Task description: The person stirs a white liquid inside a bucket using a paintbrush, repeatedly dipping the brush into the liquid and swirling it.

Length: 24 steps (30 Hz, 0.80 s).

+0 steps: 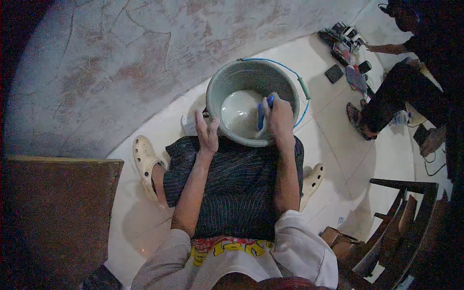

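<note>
A grey-green bucket with a blue wire handle and green grip stands just beyond my knees, a shallow layer of pale, milky material in its bottom. My right hand grips a blue-handled tool inside it at the right side; the tool's lower end is unclear. Beside the bucket's left rim, my left hand has its fingers apart, holding nothing. Behind it, a small pale object lies on the floor, partly hidden. Both forearms reach over my dark striped lap.
A patchy grey wall rises beyond the tiled floor. Another person sits at the right beside tools and cases. A brown wooden board stands at left; a dark wooden chair is at lower right.
</note>
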Available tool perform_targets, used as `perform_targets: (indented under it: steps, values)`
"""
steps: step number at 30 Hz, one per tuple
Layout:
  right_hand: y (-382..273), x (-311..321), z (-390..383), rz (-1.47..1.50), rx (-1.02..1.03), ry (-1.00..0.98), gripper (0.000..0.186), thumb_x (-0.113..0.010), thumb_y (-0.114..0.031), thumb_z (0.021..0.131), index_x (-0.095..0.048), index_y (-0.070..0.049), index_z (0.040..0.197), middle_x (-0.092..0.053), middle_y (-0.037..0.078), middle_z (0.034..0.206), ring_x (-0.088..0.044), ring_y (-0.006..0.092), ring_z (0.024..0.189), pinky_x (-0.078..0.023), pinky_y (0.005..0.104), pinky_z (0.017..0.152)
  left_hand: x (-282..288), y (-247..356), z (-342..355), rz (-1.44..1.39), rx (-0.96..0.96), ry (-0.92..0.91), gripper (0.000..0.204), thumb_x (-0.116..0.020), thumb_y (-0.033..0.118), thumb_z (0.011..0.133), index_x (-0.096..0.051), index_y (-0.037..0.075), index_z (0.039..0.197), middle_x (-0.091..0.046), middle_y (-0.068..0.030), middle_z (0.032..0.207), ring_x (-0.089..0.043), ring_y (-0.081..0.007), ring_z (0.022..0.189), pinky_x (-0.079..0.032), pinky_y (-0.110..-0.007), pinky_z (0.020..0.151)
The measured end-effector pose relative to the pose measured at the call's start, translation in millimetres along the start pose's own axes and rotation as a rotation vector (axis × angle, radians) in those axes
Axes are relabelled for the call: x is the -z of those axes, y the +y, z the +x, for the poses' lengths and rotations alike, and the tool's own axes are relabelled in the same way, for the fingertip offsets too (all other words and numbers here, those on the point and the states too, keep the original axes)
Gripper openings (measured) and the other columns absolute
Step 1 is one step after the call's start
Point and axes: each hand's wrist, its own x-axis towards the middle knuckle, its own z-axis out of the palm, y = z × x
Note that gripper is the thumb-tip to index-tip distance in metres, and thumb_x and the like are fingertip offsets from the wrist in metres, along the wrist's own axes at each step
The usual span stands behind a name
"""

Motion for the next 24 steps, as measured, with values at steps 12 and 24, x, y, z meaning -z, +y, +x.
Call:
perform_targets:
  steps: [12, 24]
  values:
    - [-17, 18, 2, 0.339, 0.155, -0.301, 0.027, -0.063, -0.027, 0.094, -0.062, 0.000, 0.098, -0.067, 0.023, 0.090, -0.065, 0.0439, 0.086, -0.049, 0.0493, 0.075, 6, -23, -9, 0.049, 0.145, -0.110, 0.082, -0.056, 0.032, 0.093, -0.019, -0.013, 0.151, -0.028, -0.0341, 0.153, -0.030, -0.0427, 0.142, -0.022, -0.045, 0.117]
    - [-10, 8, 0, 0.068, 0.090, -0.101, 0.025, -0.058, -0.025, 0.094, -0.060, -0.004, 0.107, -0.064, 0.020, 0.102, -0.063, 0.0397, 0.097, -0.051, 0.0493, 0.083, 2, -32, -4, -0.026, 0.044, 0.032, 0.064, -0.053, 0.043, 0.090, -0.044, 0.000, 0.136, -0.052, -0.0134, 0.123, -0.049, -0.0238, 0.114, -0.038, -0.038, 0.101]
